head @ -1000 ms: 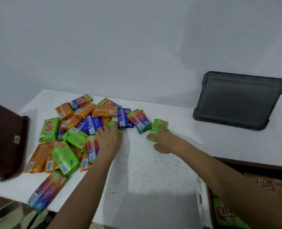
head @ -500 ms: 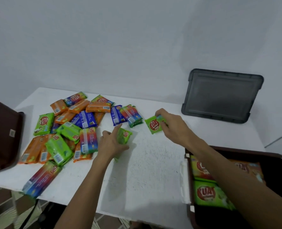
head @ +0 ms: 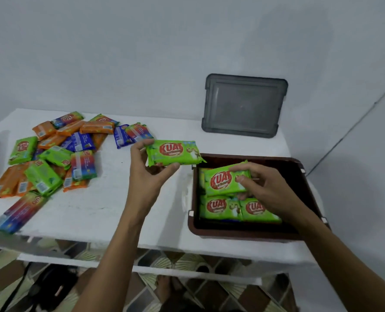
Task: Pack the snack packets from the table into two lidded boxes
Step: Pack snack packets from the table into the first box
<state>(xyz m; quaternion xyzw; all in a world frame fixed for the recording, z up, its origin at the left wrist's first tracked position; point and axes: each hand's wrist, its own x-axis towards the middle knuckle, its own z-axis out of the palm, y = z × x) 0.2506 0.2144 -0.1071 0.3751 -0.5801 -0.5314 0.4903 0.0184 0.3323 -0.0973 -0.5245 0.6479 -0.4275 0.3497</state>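
– Left hand?
– My left hand [head: 147,170] pinches a green packet [head: 173,152] above the table [head: 110,206], beside the brown box [head: 243,231]

– Right?
– My right hand [head: 268,190] grips a second green packet [head: 223,181] over the packed green ones [head: 236,209] inside; loose packets [head: 58,152] lie heaped at left

Dim, flat indoor light; soft overall blur (edges bow, wide-angle), faint shadows

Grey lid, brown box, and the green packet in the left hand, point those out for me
grey lid [head: 243,105], head view, middle of its panel
brown box [head: 243,231], head view, near rim
green packet [head: 173,152], head view, its printed front
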